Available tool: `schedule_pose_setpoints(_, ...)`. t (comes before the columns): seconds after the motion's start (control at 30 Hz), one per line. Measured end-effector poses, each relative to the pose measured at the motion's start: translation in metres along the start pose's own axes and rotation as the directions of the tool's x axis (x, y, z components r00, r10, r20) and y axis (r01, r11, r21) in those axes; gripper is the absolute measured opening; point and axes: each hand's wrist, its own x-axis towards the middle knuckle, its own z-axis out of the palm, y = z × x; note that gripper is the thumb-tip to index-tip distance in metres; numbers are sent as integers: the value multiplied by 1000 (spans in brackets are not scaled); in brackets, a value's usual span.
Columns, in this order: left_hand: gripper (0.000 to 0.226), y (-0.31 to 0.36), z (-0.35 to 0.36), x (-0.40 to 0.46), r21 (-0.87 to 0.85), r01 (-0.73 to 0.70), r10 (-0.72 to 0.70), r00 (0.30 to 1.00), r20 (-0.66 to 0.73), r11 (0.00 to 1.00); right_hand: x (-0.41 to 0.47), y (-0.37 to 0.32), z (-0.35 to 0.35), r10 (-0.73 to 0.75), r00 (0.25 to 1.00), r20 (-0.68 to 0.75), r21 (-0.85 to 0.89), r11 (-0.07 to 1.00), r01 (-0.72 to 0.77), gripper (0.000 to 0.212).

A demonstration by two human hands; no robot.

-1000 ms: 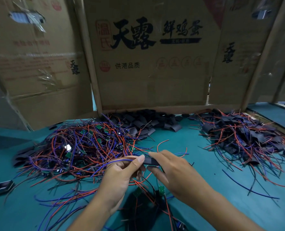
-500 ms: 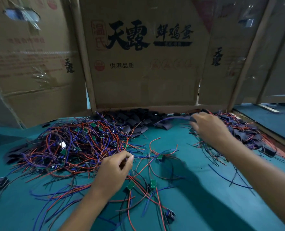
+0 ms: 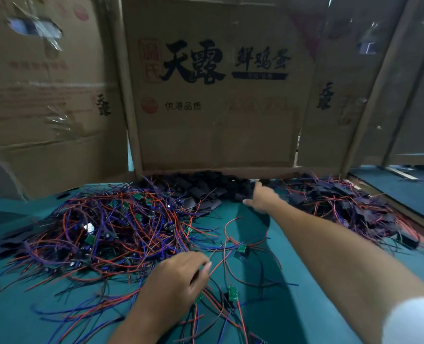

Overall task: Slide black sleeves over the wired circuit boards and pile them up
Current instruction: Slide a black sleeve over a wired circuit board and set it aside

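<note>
right hand moved from finished pile to loose black sleeves

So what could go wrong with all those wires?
The left hand pinches wires beside the big tangle; pulling might drag several boards along. The right hand reaches the loose black sleeves and could knock some into the finished pile.

We see a teal tabletop under our hands. The wires tangle in red, blue and purple, carrying small green circuit boards. The loose sleeves are plain black. Behind stands a brown cardboard box with black characters and red seals. Our sleeve is white.
</note>
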Motion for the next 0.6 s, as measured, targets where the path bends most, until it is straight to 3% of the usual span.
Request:
schedule_pose_setpoints(0.2, 32, 1, 1, 2, 39, -42, 43, 999, -17, 998, 5, 8, 12, -17, 992, -126, -126, 992, 1, 53)
schedule_pose_setpoints(0.3, 31, 5, 1, 2, 8, -9, 9, 1000, -10, 1000, -28, -5, -1, 25, 981, -193, 198, 980, 14, 50)
schedule_pose_setpoints(0.37, 35, 6, 2, 2, -23, 71, -72, 997, -39, 997, -70, -25, -8, 24, 991, -134, 594, 802, 61, 48)
schedule_pose_setpoints(0.43, 49, 7, 2, 2, -63, 135, -137, 990, -28, 989, -126, -42, -9, -81, 995, 61, 888, 459, -18, 40)
schedule_pose_setpoints(0.5, 62, 7, 3, 3, -133, 122, -125, 992, -20, 984, -179, -49, -4, -250, 934, 257, 950, 240, -197, 31)
schedule_pose_setpoints(0.6, 57, 13, 4, 5, -206, 76, -83, 996, -22, 976, -229, -47, 1, -401, 835, 376, 925, 112, -363, 25)
